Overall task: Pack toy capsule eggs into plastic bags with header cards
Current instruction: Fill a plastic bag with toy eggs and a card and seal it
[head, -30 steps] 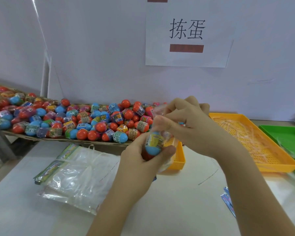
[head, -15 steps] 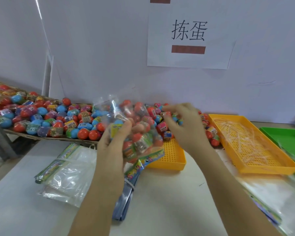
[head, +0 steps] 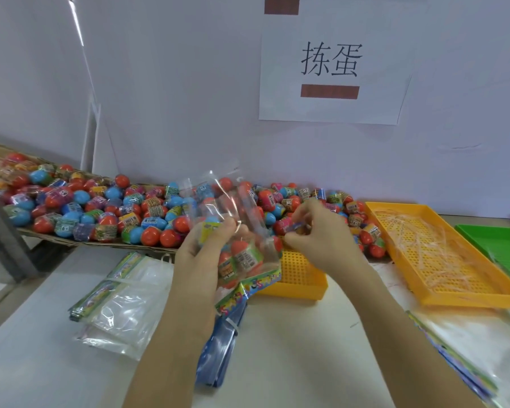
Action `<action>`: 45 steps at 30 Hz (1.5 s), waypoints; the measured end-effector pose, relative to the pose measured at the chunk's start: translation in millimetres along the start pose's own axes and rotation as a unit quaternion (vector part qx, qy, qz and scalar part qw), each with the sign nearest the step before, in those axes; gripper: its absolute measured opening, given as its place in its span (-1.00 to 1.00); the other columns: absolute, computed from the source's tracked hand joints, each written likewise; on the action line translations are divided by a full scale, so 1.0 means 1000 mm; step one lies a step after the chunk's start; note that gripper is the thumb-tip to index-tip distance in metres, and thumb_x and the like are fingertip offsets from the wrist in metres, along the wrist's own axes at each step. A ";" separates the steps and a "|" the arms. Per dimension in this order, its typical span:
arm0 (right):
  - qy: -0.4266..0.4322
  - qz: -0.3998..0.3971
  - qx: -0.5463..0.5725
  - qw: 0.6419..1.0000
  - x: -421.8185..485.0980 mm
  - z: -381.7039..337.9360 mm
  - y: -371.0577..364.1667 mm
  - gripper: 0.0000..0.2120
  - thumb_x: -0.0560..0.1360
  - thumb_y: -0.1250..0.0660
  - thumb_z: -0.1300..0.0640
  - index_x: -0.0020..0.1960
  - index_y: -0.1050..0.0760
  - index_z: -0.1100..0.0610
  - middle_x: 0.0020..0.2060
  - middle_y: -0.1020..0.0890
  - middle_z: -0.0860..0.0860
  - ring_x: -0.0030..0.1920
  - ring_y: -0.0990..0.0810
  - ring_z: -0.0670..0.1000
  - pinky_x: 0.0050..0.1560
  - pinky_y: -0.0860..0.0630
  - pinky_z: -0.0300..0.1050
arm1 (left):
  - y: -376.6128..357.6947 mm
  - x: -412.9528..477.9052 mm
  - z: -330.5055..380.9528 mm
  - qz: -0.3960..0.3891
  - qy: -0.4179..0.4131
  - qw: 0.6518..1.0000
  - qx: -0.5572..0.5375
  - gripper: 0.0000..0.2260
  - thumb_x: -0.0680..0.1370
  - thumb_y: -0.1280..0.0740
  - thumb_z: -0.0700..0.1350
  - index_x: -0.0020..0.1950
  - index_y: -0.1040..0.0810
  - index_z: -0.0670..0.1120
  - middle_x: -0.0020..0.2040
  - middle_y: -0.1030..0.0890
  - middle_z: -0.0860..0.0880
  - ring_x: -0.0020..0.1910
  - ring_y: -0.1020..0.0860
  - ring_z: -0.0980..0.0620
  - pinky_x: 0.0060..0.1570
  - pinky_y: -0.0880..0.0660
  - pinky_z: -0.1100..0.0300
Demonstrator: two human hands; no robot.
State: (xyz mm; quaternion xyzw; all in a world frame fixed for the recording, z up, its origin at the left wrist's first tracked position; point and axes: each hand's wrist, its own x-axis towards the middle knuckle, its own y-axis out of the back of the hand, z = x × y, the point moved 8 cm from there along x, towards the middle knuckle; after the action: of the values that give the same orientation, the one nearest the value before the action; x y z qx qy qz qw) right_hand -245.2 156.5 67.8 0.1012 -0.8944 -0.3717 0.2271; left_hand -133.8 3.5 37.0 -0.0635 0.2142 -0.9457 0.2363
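My left hand (head: 202, 254) grips a clear plastic bag (head: 242, 228) with a colourful header card at its lower end; several capsule eggs sit inside it and its open mouth points up. My right hand (head: 318, 234) is just right of the bag, its fingers curled and pinching a capsule egg (head: 292, 226) at the edge of the pile. A long heap of red and blue capsule eggs (head: 106, 210) lies on a cardboard sheet along the wall.
A stack of empty header-card bags (head: 127, 298) lies at the left front, another (head: 468, 348) at the right front. A small yellow perforated tray (head: 301, 278) sits behind my hands, a larger yellow tray (head: 442, 260) and a green tray (head: 501, 240) stand to the right.
A second ago both hands were together working an egg into the bag. Since then the right hand moved right to the pile and closed on an egg; the left hand keeps the bag.
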 end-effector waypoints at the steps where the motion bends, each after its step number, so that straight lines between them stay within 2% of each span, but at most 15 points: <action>1: -0.006 0.024 0.073 0.997 0.001 -0.003 0.014 -0.73 0.40 -0.41 0.18 -0.07 -0.36 -0.08 -0.18 -0.52 -0.12 -0.33 -0.53 -0.15 -0.39 -0.43 -0.28 | 0.000 0.000 -0.001 -0.001 0.000 1.000 0.023 -0.70 0.22 -0.47 0.14 -0.14 -0.68 0.02 -0.08 -0.72 -0.08 -0.10 -0.71 -0.05 -0.29 -0.62 0.13; 2: -0.007 0.041 0.150 0.988 0.001 -0.009 0.028 -0.67 0.39 -0.42 0.21 -0.05 -0.36 -0.12 -0.17 -0.53 -0.09 -0.37 -0.54 -0.17 -0.45 -0.43 -0.30 | -0.002 0.000 -0.003 -0.007 0.002 0.999 0.042 -0.69 0.22 -0.46 0.15 -0.13 -0.68 0.03 -0.07 -0.72 -0.08 -0.08 -0.70 -0.06 -0.25 -0.62 0.10; 4: 0.027 0.059 0.265 0.962 -0.004 -0.025 0.052 -0.59 0.38 -0.41 0.26 0.02 -0.41 -0.19 -0.15 -0.56 -0.07 -0.34 -0.58 -0.14 -0.39 -0.53 -0.28 | -0.008 -0.002 -0.007 -0.029 0.005 0.997 0.071 -0.70 0.20 -0.45 0.17 -0.14 -0.68 0.10 -0.07 -0.72 -0.05 -0.07 -0.70 -0.04 -0.19 -0.63 0.06; 6: 0.091 0.070 0.323 0.939 -0.011 -0.046 0.071 -0.63 0.35 -0.39 0.28 0.01 -0.53 -0.14 -0.16 -0.60 -0.14 -0.27 -0.63 -0.14 -0.26 -0.56 -0.27 | -0.013 -0.004 -0.009 -0.043 0.002 0.995 0.093 -0.72 0.21 -0.44 0.15 -0.12 -0.67 0.14 -0.11 -0.72 0.02 -0.11 -0.70 0.04 -0.26 -0.62 0.15; 9: 0.155 0.056 0.365 0.916 -0.022 -0.071 0.080 -0.72 0.34 -0.41 0.26 -0.07 -0.58 -0.08 -0.14 -0.67 -0.16 -0.13 -0.68 -0.11 -0.11 -0.57 -0.29 | -0.021 -0.008 -0.009 -0.069 -0.012 0.990 0.126 -0.81 0.36 -0.45 0.02 -0.05 -0.65 0.07 -0.16 -0.71 0.08 -0.17 -0.68 0.15 -0.35 -0.56 0.32; 11: 0.177 0.057 0.303 0.935 -0.027 -0.081 0.078 -0.72 0.35 -0.46 0.19 -0.05 -0.56 -0.13 -0.11 -0.68 -0.20 -0.03 -0.65 -0.14 0.03 -0.52 -0.30 | -0.027 -0.012 -0.006 -0.094 -0.032 0.985 0.144 -0.86 0.42 -0.43 -0.05 -0.03 -0.63 0.03 -0.19 -0.70 0.11 -0.20 -0.67 0.20 -0.35 -0.54 0.38; 13: 0.185 0.062 0.212 0.958 -0.028 -0.084 0.073 -0.68 0.38 -0.50 0.13 -0.01 -0.50 -0.21 -0.09 -0.62 -0.34 0.03 -0.57 -0.29 0.07 -0.47 -0.39 | -0.031 -0.014 -0.003 -0.106 -0.055 0.979 0.163 -0.81 0.39 -0.43 -0.01 -0.01 -0.61 0.04 -0.17 -0.69 0.13 -0.17 -0.66 0.22 -0.33 -0.53 0.40; 16: 0.189 0.057 0.107 0.974 -0.030 -0.086 0.065 -0.71 0.39 -0.47 0.02 -0.06 -0.44 -0.32 -0.09 -0.54 -0.49 0.11 -0.48 -0.34 0.23 -0.43 -0.03 | -0.030 -0.013 -0.001 -0.097 -0.077 0.974 0.189 -0.70 0.33 -0.42 0.07 0.04 -0.60 0.06 -0.12 -0.68 0.13 -0.09 -0.66 0.18 -0.26 -0.57 0.34; 20: 0.221 0.049 0.011 0.974 -0.031 -0.089 0.060 -0.70 0.37 -0.47 -0.05 -0.13 -0.41 -0.39 -0.18 -0.44 -0.60 0.11 -0.19 -0.60 0.15 -0.10 -0.12 | -0.028 -0.013 -0.001 -0.099 -0.089 0.973 0.188 -0.67 0.33 -0.42 0.06 0.08 -0.60 0.05 -0.11 -0.69 0.12 -0.07 -0.66 0.15 -0.24 -0.59 0.31; 26: 0.195 0.012 -0.025 0.980 -0.025 -0.087 0.053 -0.89 0.38 -0.31 -0.20 -0.20 -0.40 -0.42 0.01 -0.40 -0.48 0.24 -0.29 -0.26 0.16 0.02 -0.13 | -0.034 -0.015 -0.002 -0.135 -0.100 0.962 0.216 -0.68 0.31 -0.43 0.09 0.04 -0.59 0.09 -0.11 -0.68 0.15 -0.09 -0.66 0.17 -0.23 -0.57 0.33; 29: 0.172 0.016 -0.013 0.985 -0.023 -0.083 0.053 -0.97 0.36 -0.25 -0.23 -0.21 -0.41 -0.38 0.03 -0.42 -0.41 0.22 -0.31 -0.23 0.20 -0.04 -0.09 | -0.036 -0.016 -0.003 -0.145 -0.110 0.956 0.230 -0.66 0.30 -0.45 0.08 0.05 -0.60 0.08 -0.10 -0.68 0.14 -0.08 -0.66 0.15 -0.20 -0.58 0.32; 34: 0.167 0.020 0.014 0.986 -0.022 -0.080 0.056 -0.92 0.33 -0.25 -0.26 -0.19 -0.44 -0.32 -0.03 -0.43 -0.40 0.18 -0.34 -0.21 0.33 -0.20 0.08 | -0.037 -0.018 -0.002 -0.162 -0.119 0.954 0.221 -0.69 0.33 -0.54 -0.07 0.01 -0.62 0.17 -0.08 -0.70 0.13 -0.07 -0.67 0.15 -0.18 -0.58 0.32; 37: 0.176 -0.008 -0.011 0.984 -0.022 -0.079 0.053 -0.94 0.34 -0.25 -0.27 -0.21 -0.44 -0.34 -0.02 -0.41 -0.40 0.15 -0.28 -0.27 0.29 -0.14 -0.02 | -0.037 -0.018 0.000 -0.166 -0.123 0.954 0.217 -0.64 0.34 -0.57 -0.15 0.03 -0.62 0.19 -0.06 -0.70 0.14 -0.06 -0.67 0.16 -0.20 -0.57 0.34; 42: 0.182 -0.027 -0.070 0.980 -0.023 -0.078 0.057 -0.97 0.41 -0.30 -0.19 -0.16 -0.46 -0.32 0.05 -0.42 -0.29 0.13 -0.23 -0.25 0.10 0.02 -0.24 | -0.036 -0.018 0.000 -0.156 -0.120 0.959 0.206 -0.56 0.24 -0.53 0.03 0.10 -0.58 0.14 -0.04 -0.69 0.16 -0.02 -0.66 0.17 -0.20 -0.58 0.33; 45: 0.183 -0.040 -0.125 0.974 -0.025 -0.076 0.059 -0.95 0.46 -0.33 -0.13 -0.12 -0.48 -0.29 0.05 -0.42 -0.26 0.11 -0.20 -0.25 0.04 0.04 -0.26 | -0.037 -0.018 -0.004 -0.157 -0.118 0.956 0.218 -0.61 0.36 -0.54 -0.16 0.09 -0.57 0.17 -0.03 -0.67 0.21 -0.01 -0.65 0.20 -0.20 -0.59 0.32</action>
State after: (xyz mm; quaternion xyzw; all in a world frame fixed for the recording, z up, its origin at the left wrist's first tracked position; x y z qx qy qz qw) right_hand -187.4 159.3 148.4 0.1741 -0.7795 -0.4643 0.3827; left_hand -134.2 42.6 49.3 -0.1546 -0.0395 -0.9803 0.1165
